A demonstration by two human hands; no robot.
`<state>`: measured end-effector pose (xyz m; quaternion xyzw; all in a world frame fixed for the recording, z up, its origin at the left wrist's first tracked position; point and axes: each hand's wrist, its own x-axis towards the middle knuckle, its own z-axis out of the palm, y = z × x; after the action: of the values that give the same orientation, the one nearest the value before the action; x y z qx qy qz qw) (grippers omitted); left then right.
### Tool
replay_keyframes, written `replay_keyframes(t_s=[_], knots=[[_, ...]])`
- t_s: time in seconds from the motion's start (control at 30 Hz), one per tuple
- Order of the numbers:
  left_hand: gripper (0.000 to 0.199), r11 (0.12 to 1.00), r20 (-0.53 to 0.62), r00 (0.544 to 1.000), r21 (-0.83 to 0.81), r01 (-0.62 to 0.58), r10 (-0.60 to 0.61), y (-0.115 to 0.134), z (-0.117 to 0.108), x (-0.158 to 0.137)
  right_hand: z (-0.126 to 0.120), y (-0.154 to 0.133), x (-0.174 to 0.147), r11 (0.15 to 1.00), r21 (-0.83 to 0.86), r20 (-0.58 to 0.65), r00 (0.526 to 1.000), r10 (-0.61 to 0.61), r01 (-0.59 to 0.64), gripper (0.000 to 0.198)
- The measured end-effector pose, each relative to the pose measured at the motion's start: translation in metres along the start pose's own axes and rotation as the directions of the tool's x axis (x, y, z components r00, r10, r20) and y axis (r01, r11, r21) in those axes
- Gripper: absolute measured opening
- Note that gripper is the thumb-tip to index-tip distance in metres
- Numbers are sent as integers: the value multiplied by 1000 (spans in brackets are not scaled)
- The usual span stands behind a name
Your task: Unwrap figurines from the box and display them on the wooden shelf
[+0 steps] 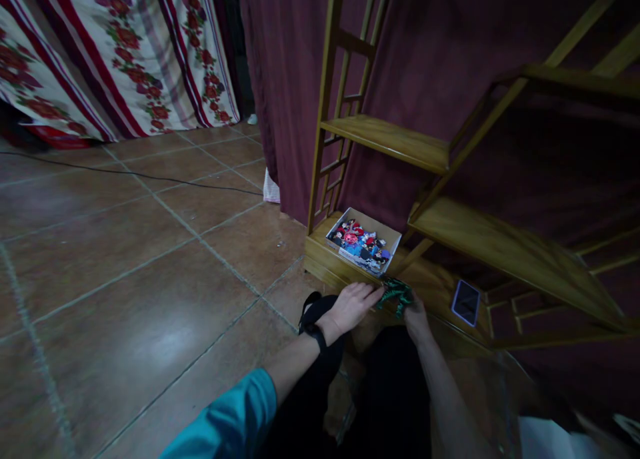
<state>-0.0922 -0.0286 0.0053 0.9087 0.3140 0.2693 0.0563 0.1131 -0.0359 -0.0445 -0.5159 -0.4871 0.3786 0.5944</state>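
Note:
Between my two hands, in front of the shelf's bottom board, is a small green-and-black striped item [396,295] with leg-like parts; its exact kind is hard to make out. My left hand [354,303] reaches it from the left, fingertips closed on its edge. My right hand [417,314] grips its right side, with those fingers partly hidden behind it. Just beyond my hands, a shallow open cardboard box [395,245] stands on the bottom board, holding several small colourful figures [357,241] in red, blue, black and purple.
A phone [466,303] with a light purple edge lies on the board to the right. The wooden shelf [390,142] rises before a maroon curtain [295,99]. A black cable [175,179] crosses the tiled floor [150,272] at left, near a floral cloth [130,59].

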Motion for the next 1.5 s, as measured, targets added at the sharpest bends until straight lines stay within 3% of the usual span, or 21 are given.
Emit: replay_keyframes(t_s=[0.07, 0.2, 0.4, 0.5, 0.77, 0.93, 1.17, 1.3, 1.5], knots=[[39, 993, -44, 997, -99, 57, -61, -3, 5, 2, 4, 0, 5, 996, -71, -15, 998, 58, -59, 29], [22, 923, -114, 966, -341, 180, -230, -10, 16, 9, 10, 0, 12, 989, -142, -6, 1000, 29, -30, 30], [15, 687, 26, 873, -606, 402, -487, -23, 34, 16, 13, 7, 11, 976, -132, -29, 984, 174, -176, 43], [17, 572, 48, 840, -711, 409, -540, -30, 42, 18, 13, 6, 11, 958, -182, -13, 975, 224, -222, 49], [44, 336, 128, 818, -868, 366, -561, -37, 47, 22, 13, 7, 14, 951, -224, 111, 963, 244, -215, 45], [45, 285, 147, 807, -887, 364, -573, -35, 47, 24, 14, 8, 15, 954, -231, 121, 967, 225, -192, 40], [45, 308, 138, 788, -869, 387, -600, -35, 46, 24, 12, 6, 14, 951, -258, 116, 972, 205, -169, 37], [44, 276, 152, 764, -873, 401, -627, -35, 47, 24, 11, 8, 15, 943, -289, 106, 973, 205, -166, 37], [40, 270, 165, 781, -879, 393, -602, -34, 44, 26, 12, 9, 14, 939, -320, 92, 982, 164, -127, 35]])
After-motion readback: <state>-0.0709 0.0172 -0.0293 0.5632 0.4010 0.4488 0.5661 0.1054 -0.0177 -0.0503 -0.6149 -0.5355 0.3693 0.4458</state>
